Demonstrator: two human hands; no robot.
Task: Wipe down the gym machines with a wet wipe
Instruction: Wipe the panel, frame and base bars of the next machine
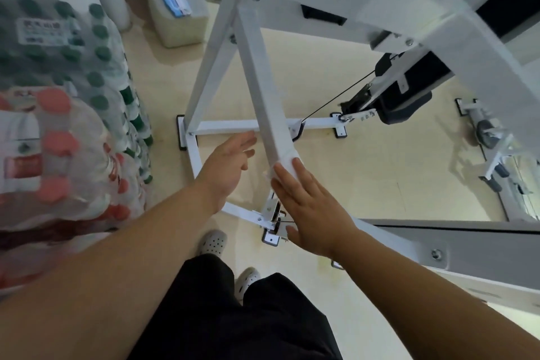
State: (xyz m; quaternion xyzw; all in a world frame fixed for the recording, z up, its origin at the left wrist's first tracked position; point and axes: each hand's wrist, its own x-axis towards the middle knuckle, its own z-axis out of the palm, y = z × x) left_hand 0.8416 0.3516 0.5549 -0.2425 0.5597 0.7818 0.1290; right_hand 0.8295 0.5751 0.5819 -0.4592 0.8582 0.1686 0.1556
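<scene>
A white steel gym machine frame fills the view; one square upright post [263, 88] slants down the middle to a floor bracket. My right hand [309, 207] lies flat against the lower part of this post, pressing a white wet wipe [285, 165] onto it; the wipe shows just past my fingertips. Left of the post, my left hand [228, 166] hovers with fingers spread, holding nothing and touching nothing.
Shrink-wrapped packs of bottles with green caps [87, 47] and red caps [55, 155] are stacked at the left. A white plastic canister [178, 12] stands on the floor behind. A black cable and pulley block [388, 88] sit at the right. My feet [214, 242] are below.
</scene>
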